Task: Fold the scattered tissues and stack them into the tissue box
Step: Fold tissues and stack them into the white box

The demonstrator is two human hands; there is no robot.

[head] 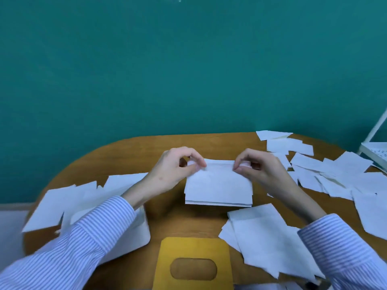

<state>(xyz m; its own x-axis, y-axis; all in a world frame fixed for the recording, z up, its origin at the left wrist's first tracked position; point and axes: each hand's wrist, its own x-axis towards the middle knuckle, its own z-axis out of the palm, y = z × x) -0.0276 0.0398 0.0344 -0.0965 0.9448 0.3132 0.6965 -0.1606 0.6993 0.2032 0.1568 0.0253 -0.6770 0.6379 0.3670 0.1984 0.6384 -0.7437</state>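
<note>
A teal wall (188, 70) stands behind the rounded wooden table (188, 222) we sit at. Our left hand (173, 172) and right hand (259, 170) are raised over the middle of it, each pinching a top corner of one tissue (218, 186) between thumb and curled fingers; the tissue hangs folded between them, its lower edges showing as layers. Both arms wear striped sleeves (88, 233). Just under the left forearm sits the white tissue box (134, 233), partly hidden by the sleeve, so we cannot tell what is in it. Its yellow lid (192, 266), with an oval slot, lies flat at the near edge, apart from the box. Loose tissues (335, 174) are scattered on the right, a few lie near the right forearm, and more spread on the left beyond the box. A white rack (374, 149) stands at far right
</note>
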